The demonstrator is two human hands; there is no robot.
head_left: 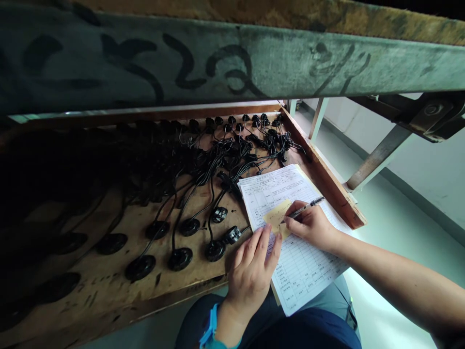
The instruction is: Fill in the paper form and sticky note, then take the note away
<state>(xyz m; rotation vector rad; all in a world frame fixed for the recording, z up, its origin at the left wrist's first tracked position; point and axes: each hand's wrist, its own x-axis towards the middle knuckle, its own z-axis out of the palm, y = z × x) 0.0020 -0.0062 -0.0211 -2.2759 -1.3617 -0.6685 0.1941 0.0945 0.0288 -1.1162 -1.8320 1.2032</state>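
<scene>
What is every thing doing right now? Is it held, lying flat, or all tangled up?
pen: held in the right hand, tip on the note
note: flat on the form
form: lying on the shelf, near end hanging over the edge
left hand: open, fingers laid on the form by the note
black parts: lying on the shelf, cords tangled

Rough, scuffed wood is shown by the brown plywood board, gloss by the black round plastic parts and slim silver pen. The white printed form and small yellow slip are matt paper.
</scene>
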